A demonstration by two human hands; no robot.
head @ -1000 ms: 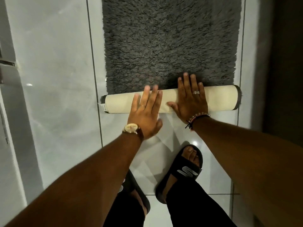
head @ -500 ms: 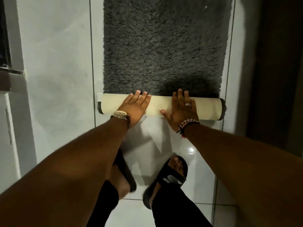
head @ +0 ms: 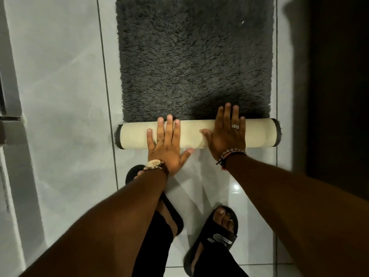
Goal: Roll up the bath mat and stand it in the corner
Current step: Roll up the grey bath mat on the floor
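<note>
Glossy pale floor tiles point(head: 60, 96) carry the grey shag mat point(head: 195, 62), its near end wound into a cream-backed roll point(head: 195, 134) lying from 9 to 3 o'clock. Both hands lie flat on the roll with fingers spread, gripping nothing: left hand point(head: 167, 144) centre-left, right hand point(head: 227, 134) centre-right. At 6 o'clock, a black slide point(head: 213, 236) bears a white "S" logo.

Dark grey shaggy mat point(head: 195, 62) (cream backing), black slides point(head: 214, 234)
</note>
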